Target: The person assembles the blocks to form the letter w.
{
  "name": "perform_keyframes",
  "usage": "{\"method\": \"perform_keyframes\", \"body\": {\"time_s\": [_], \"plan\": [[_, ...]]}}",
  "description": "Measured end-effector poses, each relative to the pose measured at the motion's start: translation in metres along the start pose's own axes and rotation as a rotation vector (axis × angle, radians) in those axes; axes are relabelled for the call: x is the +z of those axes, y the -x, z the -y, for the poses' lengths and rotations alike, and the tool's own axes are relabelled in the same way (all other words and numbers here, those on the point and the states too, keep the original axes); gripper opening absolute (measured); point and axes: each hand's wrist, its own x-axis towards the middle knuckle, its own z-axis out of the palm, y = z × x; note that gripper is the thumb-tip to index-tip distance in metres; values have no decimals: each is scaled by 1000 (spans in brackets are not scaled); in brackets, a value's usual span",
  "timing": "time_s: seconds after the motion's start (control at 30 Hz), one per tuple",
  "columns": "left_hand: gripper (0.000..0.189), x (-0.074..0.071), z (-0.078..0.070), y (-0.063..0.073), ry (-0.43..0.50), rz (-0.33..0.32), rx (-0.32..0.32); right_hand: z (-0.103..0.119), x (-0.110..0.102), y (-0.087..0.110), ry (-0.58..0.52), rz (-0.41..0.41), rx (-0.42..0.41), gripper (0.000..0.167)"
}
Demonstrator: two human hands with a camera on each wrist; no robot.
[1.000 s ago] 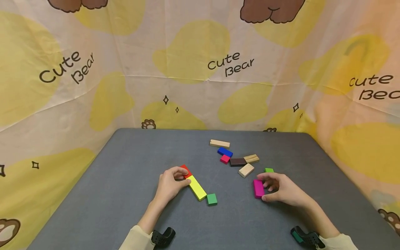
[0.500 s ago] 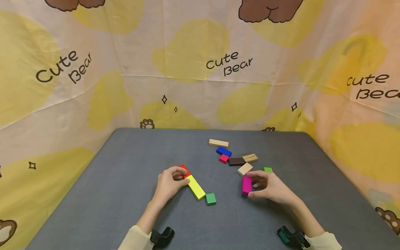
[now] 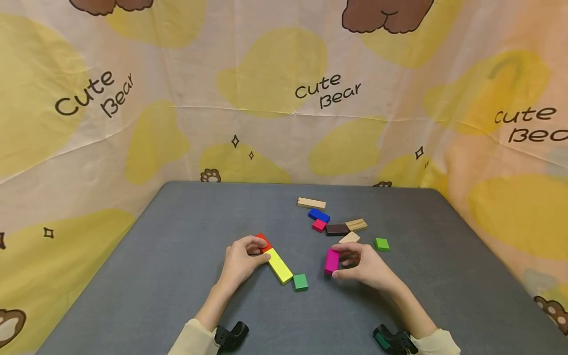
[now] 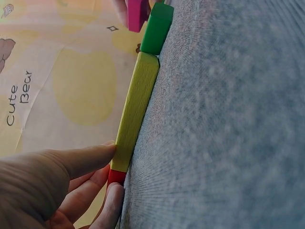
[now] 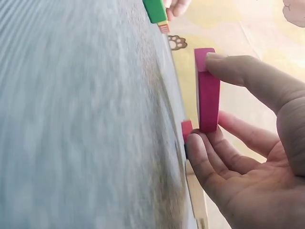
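Right hand [image 3: 366, 267]: your grip is clamped on the magenta block [image 3: 331, 262], thumb at its near end and fingertips at its far end.
Magenta block: you hold it raised off the counter [image 3: 168, 281], right of the yellow block [image 3: 280, 266] and on the near side of the pale wooden block [image 3: 349, 237].
Left hand [image 3: 239, 261]: your grip is closed in on the red block [image 3: 264, 237], with the thumb against the yellow block close to the seam.
Yellow block: it lies flat, end to end with the red block, the pair slanting from far left to near right.
Green block [image 3: 300, 282]: it sits by the yellow block's near right end — touching or just beside, you cannot tell.
Far pieces: you have the long wooden block [image 3: 311, 203] farthest off, then the blue block [image 3: 319, 215] touching the pink-red block [image 3: 319, 226]; right of these, the dark brown block [image 3: 337, 230] meets the tan block [image 3: 357, 225].
Light green block [image 3: 382, 244]: alone on the right, beyond your right hand.
Backdrop cloth [image 3: 266, 74]: yellow patches and "cute Bear" lettering, past the far edge.
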Motion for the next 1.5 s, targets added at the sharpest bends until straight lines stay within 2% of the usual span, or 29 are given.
{"method": "perform_keyframes", "body": {"time_s": [0.33, 0.5, 0.63, 0.77, 0.87, 1.17, 1.5], "plan": [[28, -1, 1, -1, -4, -5, 5, 8, 23, -18, 74, -8, -9, 58], [28, 1, 0, 0, -5, -2, -7, 13, 32, -19, 19, -19, 50, 61], [28, 1, 0, -1, -5, -1, -6, 14, 32, -17, -56, -41, 97, 57], [28, 1, 0, -1, -6, -3, 12, 14, 32, -16, -134, -22, 92, 54], [28, 1, 1, -1, -4, -5, 23, 16, 34, -16, -151, -15, 87, 54], [28, 1, 3, 0, -1, -2, 16, 22, 41, -17, -87, -50, 120, 54], [28, 1, 2, 0, -2, -9, 17, 24, 42, -18, -82, -61, 136, 54]]}}
